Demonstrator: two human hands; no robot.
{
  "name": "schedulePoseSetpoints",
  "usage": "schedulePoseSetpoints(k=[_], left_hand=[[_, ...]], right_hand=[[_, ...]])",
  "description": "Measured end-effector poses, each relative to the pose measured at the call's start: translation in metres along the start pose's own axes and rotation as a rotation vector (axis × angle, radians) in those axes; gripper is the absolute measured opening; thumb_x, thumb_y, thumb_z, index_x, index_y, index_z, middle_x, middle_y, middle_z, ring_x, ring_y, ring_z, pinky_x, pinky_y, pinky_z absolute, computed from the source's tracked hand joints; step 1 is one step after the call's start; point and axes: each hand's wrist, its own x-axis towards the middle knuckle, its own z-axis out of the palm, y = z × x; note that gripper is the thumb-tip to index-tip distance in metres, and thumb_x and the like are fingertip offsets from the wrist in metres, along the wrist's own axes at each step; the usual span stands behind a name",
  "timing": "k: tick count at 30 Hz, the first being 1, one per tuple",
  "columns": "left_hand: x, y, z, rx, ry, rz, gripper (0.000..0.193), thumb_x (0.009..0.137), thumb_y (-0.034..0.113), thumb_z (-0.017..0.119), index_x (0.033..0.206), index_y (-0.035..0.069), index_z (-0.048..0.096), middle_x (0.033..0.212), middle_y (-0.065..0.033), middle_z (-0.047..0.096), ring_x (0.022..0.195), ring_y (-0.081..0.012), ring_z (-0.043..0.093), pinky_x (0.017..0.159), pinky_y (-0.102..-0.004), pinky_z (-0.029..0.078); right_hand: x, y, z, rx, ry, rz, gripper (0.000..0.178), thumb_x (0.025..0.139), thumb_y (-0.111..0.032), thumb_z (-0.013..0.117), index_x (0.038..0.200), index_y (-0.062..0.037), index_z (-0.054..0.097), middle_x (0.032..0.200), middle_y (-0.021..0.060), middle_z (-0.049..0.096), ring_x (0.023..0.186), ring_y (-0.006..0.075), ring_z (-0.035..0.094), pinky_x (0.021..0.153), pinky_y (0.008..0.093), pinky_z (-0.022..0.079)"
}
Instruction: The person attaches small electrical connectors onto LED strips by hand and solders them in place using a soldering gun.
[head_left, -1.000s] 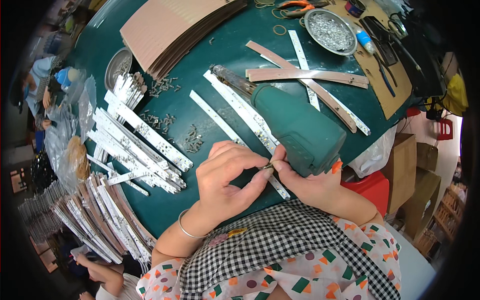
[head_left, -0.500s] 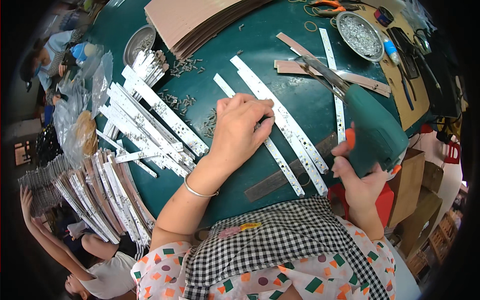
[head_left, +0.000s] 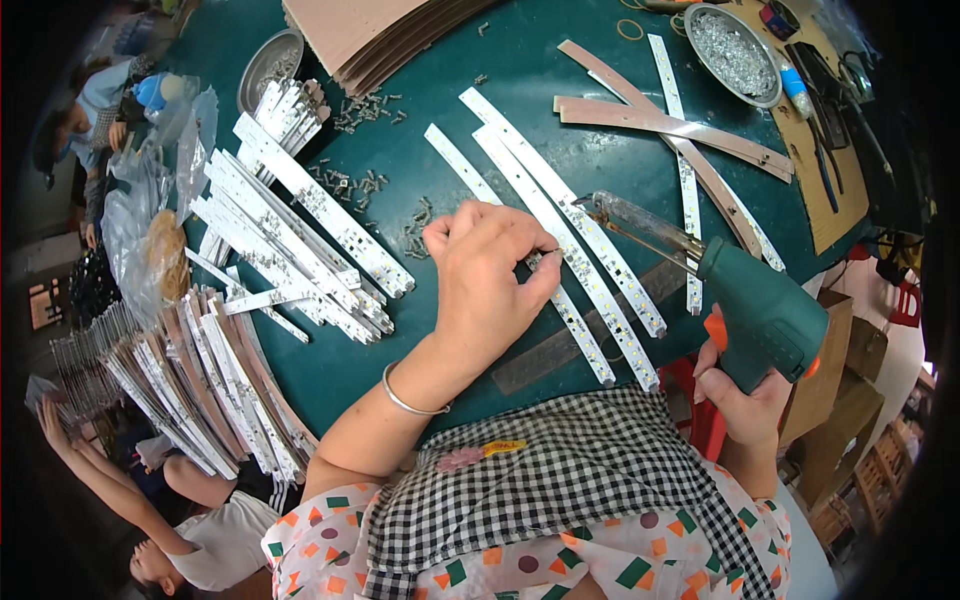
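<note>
My right hand (head_left: 745,400) is wrapped round the grip of a green soldering gun (head_left: 765,315) with orange parts. The gun's tip points left, over the white LED strips (head_left: 585,250) lying in the middle. Fingers pinched, my left hand (head_left: 490,270) is above the leftmost of these strips (head_left: 575,330), apparently on a small silvery part (head_left: 535,261) mostly hidden by thumb and forefinger. Whether that part touches the strip I cannot tell. Just left of this hand, more small metal pieces (head_left: 418,232) are scattered on the green table (head_left: 420,120).
Piles of white strips (head_left: 290,235) cover the left side. Brown boards (head_left: 370,40) are stacked at the back. A metal bowl (head_left: 735,55) of small bits and crossed strips (head_left: 690,150) are at right. A dark flat bar (head_left: 545,362) lies beneath the strips. Other people are at left.
The soldering gun has come nearer to me, its tip swinging down from the crossed strips to the middle strips. My left hand has shifted slightly right and nearer, still pinched.
</note>
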Motion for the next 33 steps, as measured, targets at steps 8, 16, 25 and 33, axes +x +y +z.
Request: schedulePoseSetpoints(k=[8,16,25,33], left_hand=[[-0.003,0.002,0.002,0.026,-0.018,-0.076,0.012,0.065,0.007,0.076,0.073,0.012,0.068,0.083,0.0035,0.06,0.087,-0.0181,0.054,0.086,-0.0385,0.029],[-0.004,0.003,0.002,0.062,-0.025,-0.084,0.01,0.068,0.011,0.076,0.077,0.011,0.071,0.088,0.0027,0.064,0.084,-0.0167,0.054,0.086,-0.0357,0.031],[-0.004,0.004,0.0,0.048,-0.062,-0.127,0.008,0.068,0.011,0.076,0.076,0.011,0.072,0.086,0.0018,0.065,0.087,-0.0177,0.055,0.087,-0.0364,0.032],[-0.004,0.002,0.0,0.006,-0.073,-0.15,0.009,0.068,0.011,0.077,0.076,0.01,0.073,0.087,0.0012,0.065,0.088,-0.0184,0.056,0.087,-0.0365,0.033]], right_hand=[[-0.004,-0.003,-0.015,0.061,-0.122,0.055,0.053,0.076,0.007,0.072,0.124,0.0084,0.049,0.089,0.0147,0.062,0.069,0.018,0.059,0.058,0.0284,0.049],[-0.005,-0.003,-0.015,0.036,-0.132,0.06,0.051,0.077,0.007,0.071,0.123,0.0082,0.049,0.086,0.0139,0.062,0.068,0.017,0.059,0.058,0.0276,0.049],[-0.007,-0.005,-0.014,0.016,-0.137,0.087,0.048,0.078,0.006,0.071,0.122,0.0076,0.05,0.086,0.0127,0.063,0.068,0.0158,0.059,0.058,0.0269,0.049],[-0.009,-0.002,-0.013,-0.016,-0.089,0.168,0.06,0.075,-0.005,0.078,0.126,0.0071,0.049,0.084,0.0149,0.061,0.061,0.0156,0.058,0.051,0.0244,0.049]])
